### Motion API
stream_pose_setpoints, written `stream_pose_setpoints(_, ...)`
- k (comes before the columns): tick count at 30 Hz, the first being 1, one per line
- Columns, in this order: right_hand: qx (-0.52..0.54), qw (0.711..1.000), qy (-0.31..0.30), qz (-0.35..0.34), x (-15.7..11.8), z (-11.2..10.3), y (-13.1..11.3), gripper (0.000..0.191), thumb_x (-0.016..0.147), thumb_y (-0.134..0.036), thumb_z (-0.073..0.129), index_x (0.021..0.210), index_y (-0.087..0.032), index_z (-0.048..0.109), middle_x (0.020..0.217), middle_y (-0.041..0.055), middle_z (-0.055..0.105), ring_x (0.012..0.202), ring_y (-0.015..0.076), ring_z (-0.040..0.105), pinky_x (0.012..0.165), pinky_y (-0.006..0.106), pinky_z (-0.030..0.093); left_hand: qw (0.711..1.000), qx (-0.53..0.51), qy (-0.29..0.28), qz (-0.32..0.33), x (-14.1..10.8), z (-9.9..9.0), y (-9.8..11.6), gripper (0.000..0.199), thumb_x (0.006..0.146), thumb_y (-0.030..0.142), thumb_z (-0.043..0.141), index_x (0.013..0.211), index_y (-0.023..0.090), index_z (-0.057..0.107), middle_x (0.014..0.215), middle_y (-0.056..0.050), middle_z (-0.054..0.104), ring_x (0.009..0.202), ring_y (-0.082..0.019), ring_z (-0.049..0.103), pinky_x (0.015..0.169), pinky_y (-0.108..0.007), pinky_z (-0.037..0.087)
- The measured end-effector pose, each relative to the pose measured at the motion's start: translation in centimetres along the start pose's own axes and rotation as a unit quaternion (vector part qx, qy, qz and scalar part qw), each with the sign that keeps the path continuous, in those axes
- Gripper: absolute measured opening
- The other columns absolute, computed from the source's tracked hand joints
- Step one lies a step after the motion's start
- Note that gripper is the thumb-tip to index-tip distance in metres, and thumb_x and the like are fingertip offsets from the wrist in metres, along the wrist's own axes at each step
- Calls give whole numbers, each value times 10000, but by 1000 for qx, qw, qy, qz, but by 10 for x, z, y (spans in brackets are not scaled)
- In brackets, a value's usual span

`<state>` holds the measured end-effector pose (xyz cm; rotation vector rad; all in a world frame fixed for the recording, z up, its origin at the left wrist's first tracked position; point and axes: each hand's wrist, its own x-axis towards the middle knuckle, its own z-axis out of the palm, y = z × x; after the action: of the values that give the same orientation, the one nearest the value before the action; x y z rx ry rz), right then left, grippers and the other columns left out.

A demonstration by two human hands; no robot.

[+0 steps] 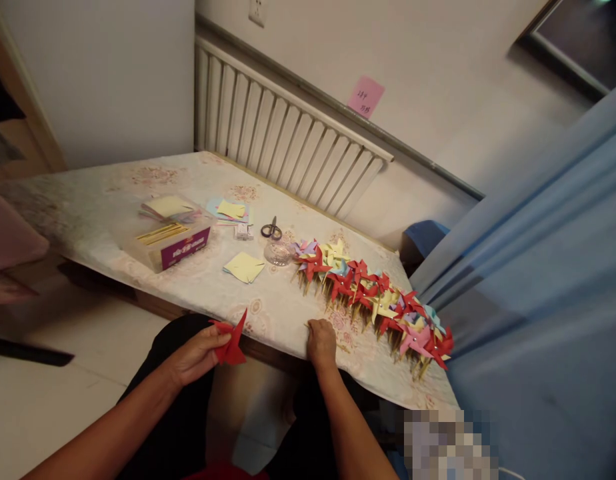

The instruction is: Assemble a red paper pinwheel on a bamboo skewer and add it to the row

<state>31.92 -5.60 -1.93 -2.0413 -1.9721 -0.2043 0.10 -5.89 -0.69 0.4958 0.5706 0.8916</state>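
Observation:
My left hand pinches a red paper pinwheel between thumb and fingers, above my lap by the table's front edge. My right hand is closed at the same edge, and what looks like a thin wooden stick pokes out beside it; the fingers hide most of it. To its right stand many finished pinwheels in red, yellow, pink and blue, packed in a long row on sticks. Left of that row lie a stack of slit yellow paper squares and a round clear dish.
A clear box with a purple label holds thin sticks and paper. Scissors, a small white box and more paper squares lie farther back. A radiator borders the table; a blue curtain hangs at right.

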Motion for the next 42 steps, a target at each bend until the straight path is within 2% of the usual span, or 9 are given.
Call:
stream_pose_setpoints(8,-52,998,22,9,-12,1,23,180,917,-154,512,986,-193,673,923,78,622,887,224,492,766,310,317,1000,5,-2,-6,-1,7,0,187,654,167,847,810,120,754,740,-66,741,630,-141,666,638,-223,529)
stream_pose_setpoints(17,-69,996,28,48,-28,-11,50,197,889,-118,508,957,-186,680,884,89,651,865,237,516,759,318,322,1000,21,1,-10,1,13,-2,160,663,173,835,798,129,763,728,-68,740,626,-152,664,644,-234,523)
stream_pose_setpoints(35,-94,993,42,51,-30,-2,46,221,844,-36,498,849,-178,668,836,87,642,832,234,512,746,326,307,1000,27,-9,-2,6,9,-9,207,687,169,820,883,129,764,810,-80,749,691,-146,676,711,-231,531)
stream_pose_setpoints(42,-85,994,49,52,-30,2,48,208,843,-36,512,838,-176,667,831,80,637,834,232,511,743,320,313,1000,15,-5,-5,8,9,-10,192,664,148,836,832,99,757,756,-78,746,654,-140,670,677,-221,533)
